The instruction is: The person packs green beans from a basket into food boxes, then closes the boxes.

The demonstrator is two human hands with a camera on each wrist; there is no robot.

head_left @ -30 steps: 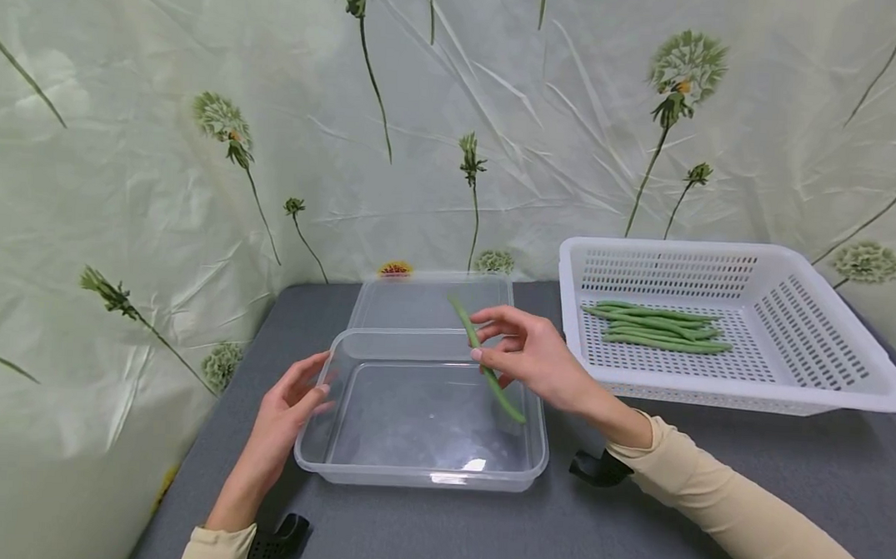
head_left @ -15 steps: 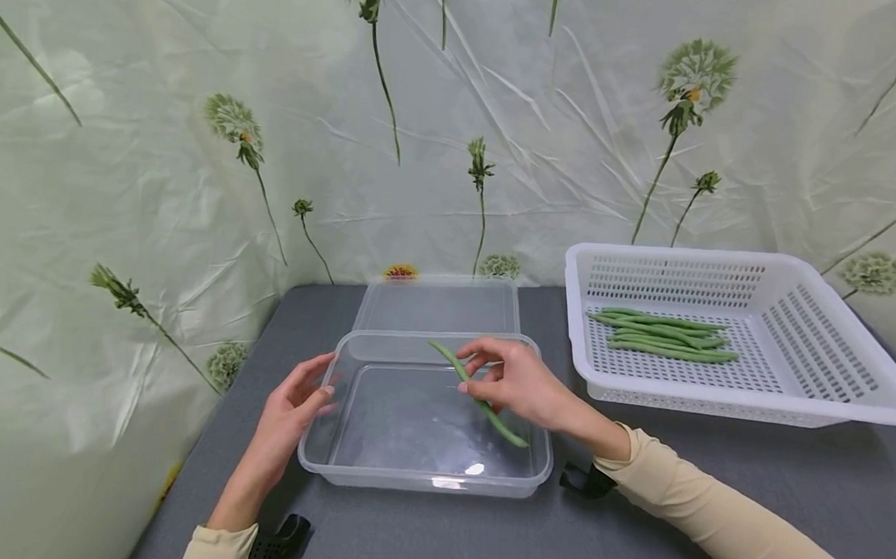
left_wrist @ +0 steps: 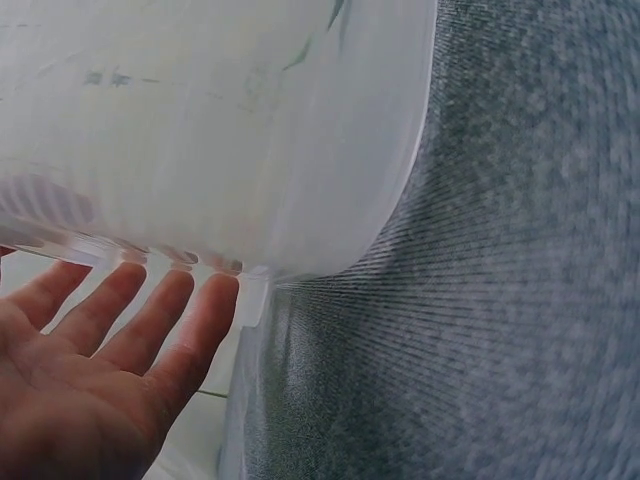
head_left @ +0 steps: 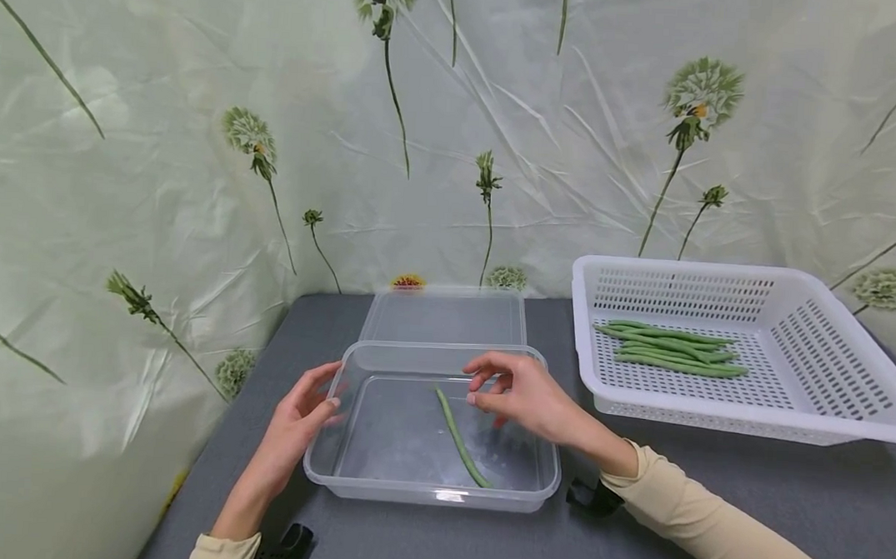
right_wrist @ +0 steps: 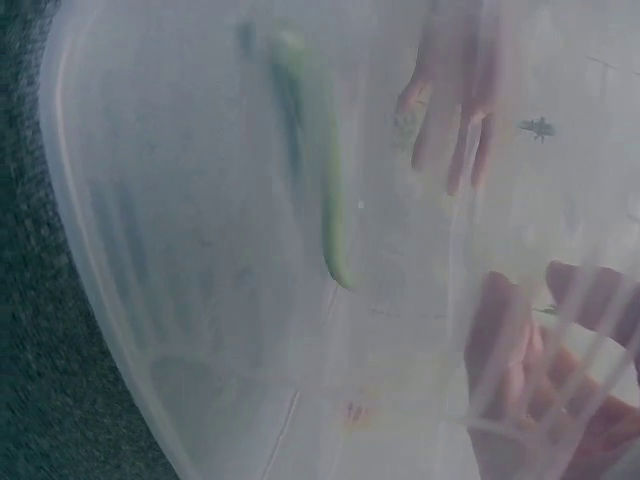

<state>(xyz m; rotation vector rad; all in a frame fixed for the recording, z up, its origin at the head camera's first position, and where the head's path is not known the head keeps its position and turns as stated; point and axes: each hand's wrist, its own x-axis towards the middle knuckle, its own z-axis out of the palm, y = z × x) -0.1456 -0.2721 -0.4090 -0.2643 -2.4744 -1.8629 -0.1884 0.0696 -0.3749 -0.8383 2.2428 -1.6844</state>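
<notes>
A single green bean (head_left: 456, 438) lies slanted in a clear plastic container (head_left: 431, 496). Just above it, inside the right part of the container, my right hand (head_left: 525, 400) has its fingers loosely bent and holds nothing. Through the cloudy wall in the right wrist view, the bean (right_wrist: 335, 200) stands apart from the right hand (right_wrist: 545, 400). At the container's left wall rests my left hand (head_left: 287, 431); in the left wrist view its fingertips (left_wrist: 215, 295) touch the side, fingers fairly straight.
Several more green beans (head_left: 670, 349) lie in a white perforated basket (head_left: 712, 416) at the back right. Behind the container is a clear lid (head_left: 446, 319). A flowered sheet (head_left: 439, 146) hangs along the back of the grey table (head_left: 421, 545).
The right hand brought the bean down into the container and let go of it; its fingers have parted. The left hand has stayed at the container's side.
</notes>
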